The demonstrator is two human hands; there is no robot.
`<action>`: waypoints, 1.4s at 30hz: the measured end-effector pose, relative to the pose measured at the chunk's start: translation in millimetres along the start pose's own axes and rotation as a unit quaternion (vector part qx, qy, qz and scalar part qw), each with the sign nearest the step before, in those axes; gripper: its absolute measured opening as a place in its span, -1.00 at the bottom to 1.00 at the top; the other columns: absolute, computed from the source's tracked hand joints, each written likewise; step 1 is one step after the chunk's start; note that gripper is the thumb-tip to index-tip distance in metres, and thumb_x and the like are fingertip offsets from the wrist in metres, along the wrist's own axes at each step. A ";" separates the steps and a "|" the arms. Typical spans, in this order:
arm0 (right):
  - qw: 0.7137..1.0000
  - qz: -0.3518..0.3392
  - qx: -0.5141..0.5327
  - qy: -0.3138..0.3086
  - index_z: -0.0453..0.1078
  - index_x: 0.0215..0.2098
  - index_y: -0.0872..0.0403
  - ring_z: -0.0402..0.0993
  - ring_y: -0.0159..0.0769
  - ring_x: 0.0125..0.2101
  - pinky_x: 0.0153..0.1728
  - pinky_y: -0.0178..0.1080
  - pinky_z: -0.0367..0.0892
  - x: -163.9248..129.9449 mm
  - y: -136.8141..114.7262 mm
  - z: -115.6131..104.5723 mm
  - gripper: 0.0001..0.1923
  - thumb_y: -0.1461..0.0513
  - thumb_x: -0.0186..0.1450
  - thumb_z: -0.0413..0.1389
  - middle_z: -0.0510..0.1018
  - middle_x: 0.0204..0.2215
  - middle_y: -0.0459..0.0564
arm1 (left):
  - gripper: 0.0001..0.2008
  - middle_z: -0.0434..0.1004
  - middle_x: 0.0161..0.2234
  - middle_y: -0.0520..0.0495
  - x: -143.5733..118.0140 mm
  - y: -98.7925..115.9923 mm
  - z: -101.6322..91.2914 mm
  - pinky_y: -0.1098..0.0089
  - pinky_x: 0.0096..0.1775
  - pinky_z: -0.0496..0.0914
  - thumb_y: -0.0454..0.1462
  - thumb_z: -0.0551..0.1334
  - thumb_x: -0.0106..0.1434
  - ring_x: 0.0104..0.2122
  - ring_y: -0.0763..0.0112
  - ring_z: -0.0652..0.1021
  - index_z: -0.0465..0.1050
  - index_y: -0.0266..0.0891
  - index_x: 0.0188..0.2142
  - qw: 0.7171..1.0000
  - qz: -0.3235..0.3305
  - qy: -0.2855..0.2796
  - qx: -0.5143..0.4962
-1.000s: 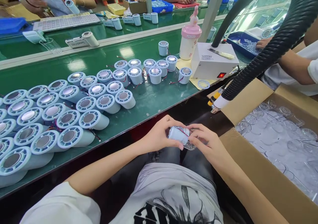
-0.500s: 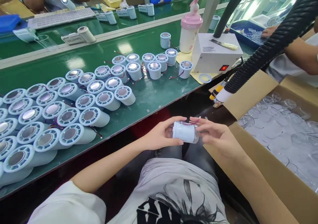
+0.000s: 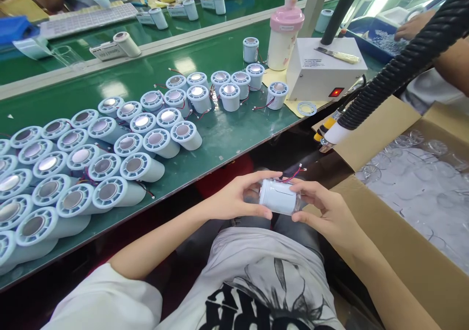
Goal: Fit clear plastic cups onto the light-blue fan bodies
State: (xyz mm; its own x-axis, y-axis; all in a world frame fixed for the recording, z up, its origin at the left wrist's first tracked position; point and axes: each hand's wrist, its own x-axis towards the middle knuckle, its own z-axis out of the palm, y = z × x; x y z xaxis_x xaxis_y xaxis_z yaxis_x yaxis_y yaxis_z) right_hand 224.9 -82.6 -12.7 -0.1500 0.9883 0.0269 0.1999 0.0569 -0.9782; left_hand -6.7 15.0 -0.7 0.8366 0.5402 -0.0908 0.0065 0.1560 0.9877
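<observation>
A light blue cylindrical housing [image 3: 277,196] lies sideways between my hands, above my lap. Clear plastic wraps its right end, like a transparent cup. Red and dark wires with a small white connector [image 3: 301,167] stick up from its far side. My left hand [image 3: 245,197] is closed round the left end, thumb below and fingers above. On the right end, my right hand [image 3: 319,202] grips with thumb and fingers. Many similar blue housings [image 3: 142,168] stand or lean on the green table, round metallic centres facing up.
An open cardboard box [image 3: 392,208] of clear plastic cups stands at my right. A white device [image 3: 326,71] with a lit red switch sits on the table beside a pink-lidded bottle [image 3: 281,49]. A black corrugated hose [image 3: 399,71] hangs at right. Other people's hands are across the table and at far right.
My right thumb and fingers have closed onto the right end of the housing. The wires now stand up more visibly, and the housing has shifted slightly right in view.
</observation>
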 end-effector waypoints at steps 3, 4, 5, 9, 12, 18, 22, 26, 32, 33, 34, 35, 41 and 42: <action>1.000 0.005 0.025 -0.011 0.40 0.04 -0.13 0.55 -0.22 -0.01 0.02 -0.24 0.50 -0.9 -3.3 -1.0 -0.61 0.22 0.27 0.32 0.55 0.03 -0.07 | -0.29 0.40 0.21 -0.15 -2.5 1.3 -0.5 0.22 0.15 0.40 -0.33 0.48 0.07 0.17 0.16 0.46 0.36 -0.04 0.21 0.998 0.049 -0.009 0.043; 0.999 0.006 0.032 -0.016 0.40 0.04 -0.15 0.55 -0.25 -0.03 0.01 -0.26 0.50 -1.0 -4.5 -1.4 -0.60 0.22 0.27 0.31 0.55 0.02 -0.09 | -0.29 0.40 0.21 -0.15 -3.2 1.4 -0.5 0.22 0.16 0.40 -0.33 0.47 0.08 0.18 0.16 0.45 0.36 -0.03 0.22 0.997 0.059 -0.012 0.054; 0.999 0.009 0.038 -0.019 0.40 0.05 -0.16 0.55 -0.26 -0.03 0.01 -0.27 0.50 -1.2 -5.5 -1.8 -0.60 0.21 0.27 0.31 0.55 0.00 -0.10 | -0.29 0.39 0.21 -0.16 -3.8 1.4 -0.4 0.21 0.16 0.40 -0.32 0.47 0.09 0.18 0.15 0.45 0.36 -0.03 0.22 0.996 0.064 -0.013 0.065; 0.996 0.039 0.075 -0.031 0.39 0.05 -0.13 0.54 -0.26 -0.06 -0.02 -0.26 0.50 -2.1 -7.9 -2.9 -0.62 0.17 0.29 0.30 0.55 -0.03 -0.08 | -0.29 0.39 0.21 -0.20 -5.3 1.4 0.3 0.17 0.15 0.42 -0.27 0.47 0.09 0.17 0.10 0.46 0.35 -0.07 0.24 0.994 0.062 -0.008 0.092; 0.989 0.066 0.124 -0.035 0.38 0.04 -0.09 0.54 -0.24 -0.10 -0.11 -0.26 0.52 -2.6 -8.0 -2.9 -0.63 0.13 0.29 0.29 0.56 -0.07 -0.03 | -0.25 0.40 0.21 -0.22 -5.6 1.4 0.5 0.18 0.14 0.42 -0.26 0.48 0.07 0.16 0.11 0.47 0.33 -0.09 0.25 0.993 0.063 -0.010 0.094; 0.968 0.128 0.212 -0.033 0.39 -0.01 -0.08 0.55 -0.33 -0.27 -0.26 -0.32 0.53 0.5 -10.4 -0.4 -0.67 0.10 0.30 0.29 0.58 -0.19 -0.07 | -0.25 0.39 0.23 -0.20 -6.6 0.6 1.6 0.22 0.15 0.41 -0.29 0.48 0.07 0.18 0.12 0.46 0.33 -0.09 0.25 0.995 0.061 -0.014 0.078; 0.953 0.156 0.259 -0.021 0.40 -0.07 -0.04 0.56 -0.38 -0.34 -0.37 -0.38 0.54 2.3 -10.8 2.9 -0.67 0.03 0.28 0.29 0.59 -0.29 -0.11 | -0.24 0.38 0.24 -0.20 -7.5 0.8 1.8 0.23 0.14 0.41 -0.34 0.48 0.06 0.19 0.13 0.44 0.34 -0.09 0.25 0.995 0.062 -0.017 0.079; 0.943 0.196 0.269 -0.005 0.36 -0.09 0.00 0.58 -0.38 -0.44 -0.42 -0.35 0.56 2.9 -7.6 5.9 -0.57 -0.06 0.24 0.29 0.59 -0.37 -0.13 | -0.26 0.38 0.23 -0.21 -7.9 1.0 1.5 0.25 0.14 0.42 -0.33 0.47 0.08 0.19 0.15 0.45 0.33 -0.10 0.25 0.995 0.066 -0.018 0.077; 0.930 0.243 0.276 -0.009 0.29 -0.14 0.06 0.59 -0.33 -0.57 -0.55 -0.39 0.51 5.8 -6.8 10.4 -0.48 -0.17 0.24 0.21 0.59 -0.53 -0.12 | -0.26 0.39 0.22 -0.20 -8.4 -2.0 0.3 0.25 0.15 0.42 -0.32 0.46 0.09 0.17 0.16 0.47 0.32 -0.07 0.26 0.994 0.078 -0.018 0.079; 0.928 0.245 0.280 -0.011 0.29 -0.15 0.06 0.58 -0.34 -0.58 -0.56 -0.41 0.50 5.9 -6.9 11.3 -0.49 -0.17 0.26 0.19 0.59 -0.55 -0.12 | -0.26 0.39 0.22 -0.20 -8.5 -2.3 0.1 0.25 0.15 0.42 -0.32 0.46 0.10 0.17 0.16 0.46 0.32 -0.07 0.26 0.993 0.079 -0.018 0.080; 0.927 0.248 0.282 -0.012 0.29 -0.16 0.06 0.58 -0.35 -0.59 -0.58 -0.43 0.48 6.0 -6.9 12.1 -0.49 -0.18 0.28 0.17 0.58 -0.57 -0.12 | -0.26 0.39 0.22 -0.20 -8.6 -2.5 -0.1 0.25 0.15 0.42 -0.32 0.46 0.10 0.18 0.16 0.46 0.32 -0.07 0.26 0.993 0.079 -0.019 0.081; 0.925 0.253 0.284 -0.012 0.29 -0.17 0.06 0.57 -0.36 -0.59 -0.59 -0.44 0.47 6.2 -6.8 13.0 -0.49 -0.18 0.29 0.15 0.58 -0.57 -0.12 | -0.27 0.38 0.22 -0.20 -8.6 -2.5 -0.3 0.24 0.15 0.42 -0.33 0.45 0.10 0.19 0.15 0.45 0.32 -0.07 0.26 0.993 0.079 -0.021 0.080; 0.905 0.289 0.310 -0.025 0.24 -0.29 0.04 0.51 -0.35 -0.70 -0.72 -0.48 0.37 11.0 -7.6 18.3 -0.40 -0.29 0.18 0.16 0.53 -0.69 -0.13 | -0.27 0.36 0.24 -0.22 -8.0 -2.0 -1.6 0.22 0.16 0.41 -0.35 0.44 0.11 0.21 0.13 0.43 0.32 -0.09 0.26 0.994 0.083 -0.026 0.072; 0.900 0.299 0.315 -0.030 0.24 -0.30 0.04 0.49 -0.36 -0.72 -0.75 -0.48 0.33 12.0 -8.2 19.1 -0.38 -0.31 0.15 0.16 0.53 -0.70 -0.12 | -0.27 0.36 0.25 -0.22 -8.0 -2.3 -1.8 0.23 0.17 0.41 -0.36 0.45 0.10 0.22 0.13 0.42 0.32 -0.09 0.26 0.993 0.086 -0.026 0.071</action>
State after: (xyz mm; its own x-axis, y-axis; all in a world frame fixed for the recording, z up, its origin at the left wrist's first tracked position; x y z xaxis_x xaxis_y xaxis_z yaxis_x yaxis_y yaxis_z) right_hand 203.0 -73.9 -8.3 -0.2534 0.8049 -0.5366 -0.3235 -0.5933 -0.7372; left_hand -14.4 11.9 -2.5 0.8590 0.5050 0.0840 -0.0650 -0.0550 0.9964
